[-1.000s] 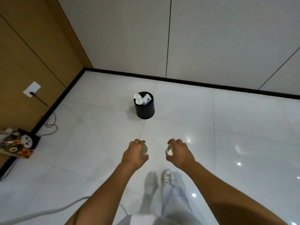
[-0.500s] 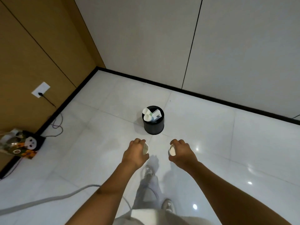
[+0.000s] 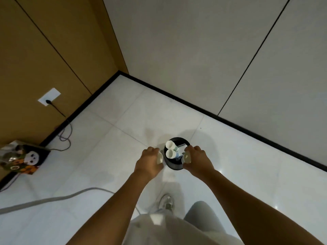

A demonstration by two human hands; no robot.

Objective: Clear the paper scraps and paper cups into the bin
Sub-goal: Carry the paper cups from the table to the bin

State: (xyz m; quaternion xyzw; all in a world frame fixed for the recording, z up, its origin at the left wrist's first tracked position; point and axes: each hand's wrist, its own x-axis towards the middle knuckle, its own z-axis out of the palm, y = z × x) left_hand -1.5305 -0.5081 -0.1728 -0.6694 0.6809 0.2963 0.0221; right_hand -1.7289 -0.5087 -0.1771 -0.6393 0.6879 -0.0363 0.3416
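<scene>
Paper cups come first: the left hand [image 3: 150,160] grips a small white paper cup [image 3: 159,157] with its fingers curled round the side, and the right hand [image 3: 197,159] grips a second white paper cup [image 3: 186,157] the same way, both cups tipped with their mouths facing inward. Between and just beyond the two hands stands the round black bin [image 3: 174,165] on the glossy white tiled floor [image 3: 247,165]. It already looks crowded, with two upright white cups [image 3: 170,149] and some crumpled paper [image 3: 182,147] reaching up to the rim. That is the risk, I'd say: with so little room, a dropped cup could bounce off the ones inside and roll across the tiles, or a knock from a hand could tip the light bin. A grey cable [image 3: 53,198] trails over the floor near the person's feet and might catch a shoe.
</scene>
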